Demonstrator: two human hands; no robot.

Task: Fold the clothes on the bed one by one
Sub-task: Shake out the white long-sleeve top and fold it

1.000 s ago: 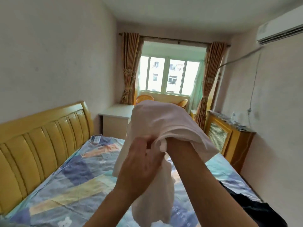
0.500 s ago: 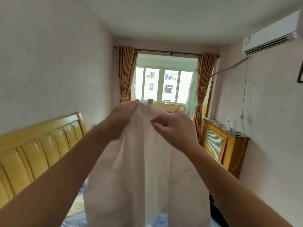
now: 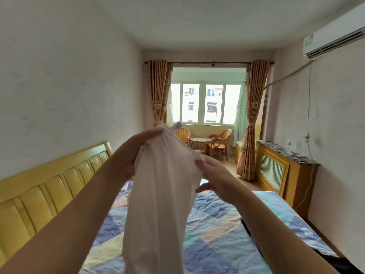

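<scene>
A pale pink, thin garment (image 3: 160,204) hangs in the air in front of me, above the bed (image 3: 221,234) with its blue and yellow patchwork sheet. My left hand (image 3: 136,153) grips the garment's upper left edge, fingers curled over the cloth. My right hand (image 3: 213,175) pinches the upper right edge, thumb below the fabric. The cloth drops in a long narrow fold between my forearms and hides part of the sheet. A dark garment (image 3: 324,260) lies at the bed's right edge, partly behind my right arm.
A yellow padded headboard (image 3: 45,194) runs along the left wall. A wooden radiator cover (image 3: 284,175) with a bottle stands by the right wall. Wicker chairs (image 3: 219,143) and a small table sit by the window. An air conditioner (image 3: 333,36) hangs high on the right.
My hands have moved apart and lower along the garment's top edge, and the cloth now hangs narrower. The view tilted down, showing more of the bed.
</scene>
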